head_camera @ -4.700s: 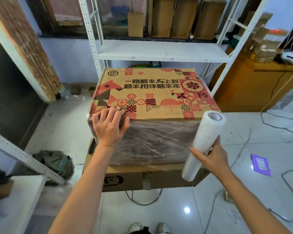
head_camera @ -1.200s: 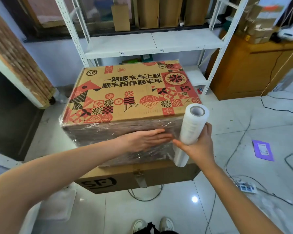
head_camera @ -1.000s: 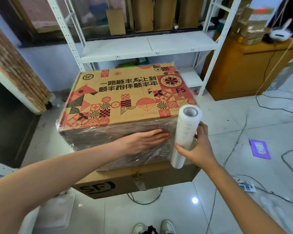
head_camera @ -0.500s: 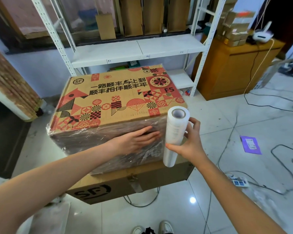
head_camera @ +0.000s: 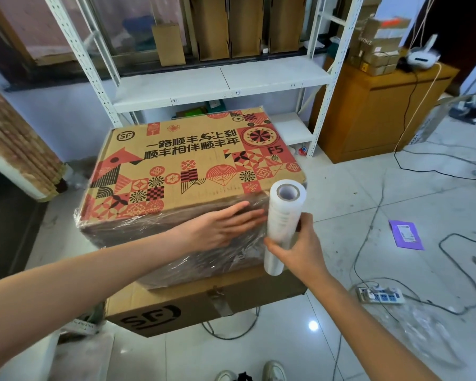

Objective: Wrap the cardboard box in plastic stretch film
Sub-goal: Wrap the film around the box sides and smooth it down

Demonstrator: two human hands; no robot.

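A large cardboard box (head_camera: 193,163) with red and black prints on top stands on a second, plain cardboard box (head_camera: 193,303). Clear stretch film (head_camera: 121,229) covers its near side, wrinkled and shiny. My left hand (head_camera: 223,226) lies flat with straight fingers on that filmed side, near the right corner. My right hand (head_camera: 300,248) grips the lower half of a white roll of stretch film (head_camera: 283,215), held upright right at the box's near right corner. The roll's open cardboard core faces up.
A white metal shelf rack (head_camera: 220,83) stands behind the box, a wooden cabinet (head_camera: 377,111) to the right. On the tiled floor lie cables, a power strip (head_camera: 379,295) and a purple slip (head_camera: 406,234). My shoes (head_camera: 272,371) show at the bottom edge.
My left hand slid from the box's near left top corner to lie flat near the right corner. The roll moved in against that corner. My view shifted around to the right.
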